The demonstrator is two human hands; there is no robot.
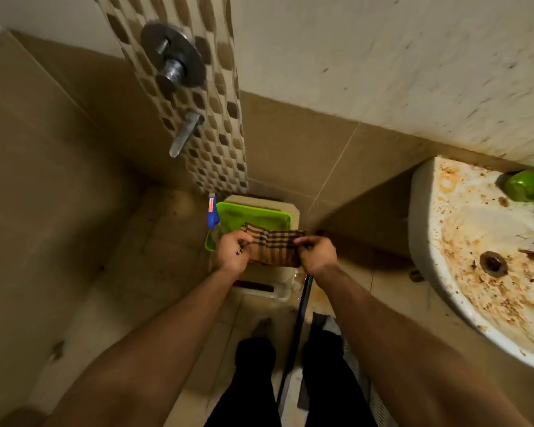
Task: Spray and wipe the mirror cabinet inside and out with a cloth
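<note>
I am looking down past my own arms at a bathroom floor. My left hand (233, 252) and my right hand (316, 255) each pinch one end of a brown plaid cloth (273, 246), fingers curled closed on the fabric, so it hangs stretched between them. Under the cloth sits a green tray (253, 215) resting on a pale stool (285, 208). A spray bottle with a blue head (212, 215) stands at the tray's left edge, just beside my left hand but not in it. On the mosaic strip of wall above are a round metal shower valve (173, 55) and a spout (185, 132). To my right is a white washbasin (463, 241), heavily spotted with brown stains, with a green object (526, 186) on its rim. The mirror cabinet is nowhere in view.
</note>
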